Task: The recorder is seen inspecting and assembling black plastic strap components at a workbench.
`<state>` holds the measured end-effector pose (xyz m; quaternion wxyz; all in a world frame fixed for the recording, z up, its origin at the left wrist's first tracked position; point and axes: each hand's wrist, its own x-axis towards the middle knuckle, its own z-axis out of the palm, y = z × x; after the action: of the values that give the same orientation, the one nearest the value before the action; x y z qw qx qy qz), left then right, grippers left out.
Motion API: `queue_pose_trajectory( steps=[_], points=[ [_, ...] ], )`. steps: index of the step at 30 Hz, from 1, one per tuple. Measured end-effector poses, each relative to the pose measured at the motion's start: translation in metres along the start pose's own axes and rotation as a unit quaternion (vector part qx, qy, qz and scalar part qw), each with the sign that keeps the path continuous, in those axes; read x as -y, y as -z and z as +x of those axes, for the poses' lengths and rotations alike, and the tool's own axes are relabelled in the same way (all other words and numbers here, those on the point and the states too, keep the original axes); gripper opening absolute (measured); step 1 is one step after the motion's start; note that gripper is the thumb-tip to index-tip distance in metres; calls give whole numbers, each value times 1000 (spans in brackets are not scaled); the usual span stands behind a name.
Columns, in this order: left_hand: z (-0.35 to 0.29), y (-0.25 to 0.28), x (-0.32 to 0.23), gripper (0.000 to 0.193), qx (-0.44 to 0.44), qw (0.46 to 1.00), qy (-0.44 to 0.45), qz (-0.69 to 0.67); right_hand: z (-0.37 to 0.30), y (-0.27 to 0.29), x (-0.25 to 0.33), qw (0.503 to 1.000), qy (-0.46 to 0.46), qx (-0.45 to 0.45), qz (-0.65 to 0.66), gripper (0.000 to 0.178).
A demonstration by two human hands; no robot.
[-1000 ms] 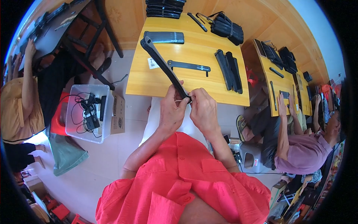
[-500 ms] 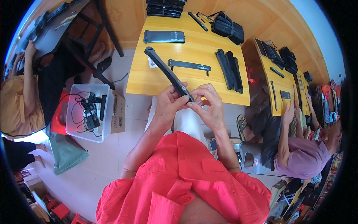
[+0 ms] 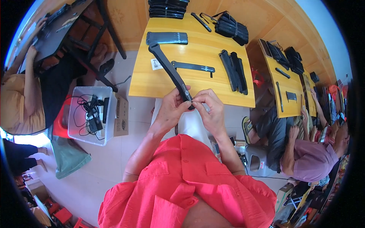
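A long black strap point(image 3: 169, 70) with a rounded far end slants up and left over the table's near edge. Its lower end is gripped between the thumb and fingers of my left hand point(image 3: 169, 110). My right hand point(image 3: 211, 112) is closed in a pinch at the strap's lower right edge, fingertips touching it. Beyond the strap lies another black strap point(image 3: 197, 67) with a small tab hanging from it, beside a white printed label point(image 3: 156, 64). Several black straps point(image 3: 232, 72) lie together on the right, and a flat row of straps point(image 3: 167, 38) lies farther back.
The yellow wooden table point(image 3: 148, 85) also bears a tied black bundle point(image 3: 232, 30) and a black stack point(image 3: 168, 8) at the back. On the left, a clear plastic bin point(image 3: 89, 133) holds cables and adapters. People sit at tables on both sides; a grey stool point(image 3: 258, 152) stands on the right.
The held strap has tilted slightly more upright, its far end shifting right. My right hand has moved slightly left and closed its fingertips against the strap's lower end.
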<state>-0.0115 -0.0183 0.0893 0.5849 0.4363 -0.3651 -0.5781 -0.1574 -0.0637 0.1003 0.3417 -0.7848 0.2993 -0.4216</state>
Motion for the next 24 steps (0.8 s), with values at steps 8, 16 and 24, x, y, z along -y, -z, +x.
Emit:
queue_pose_trajectory(
  steps=[8,16,24],
  points=[
    [-4,8,-14,40,104,993,47,43,11,26,1,992,9,128,-21,8],
    [-8,-10,-19,28,33,993,93,-70,16,15,9,997,12,66,29,19],
    [-5,-18,-8,22,-13,997,79,0,-9,-13,-3,998,32,-52,14,39]
  ],
)
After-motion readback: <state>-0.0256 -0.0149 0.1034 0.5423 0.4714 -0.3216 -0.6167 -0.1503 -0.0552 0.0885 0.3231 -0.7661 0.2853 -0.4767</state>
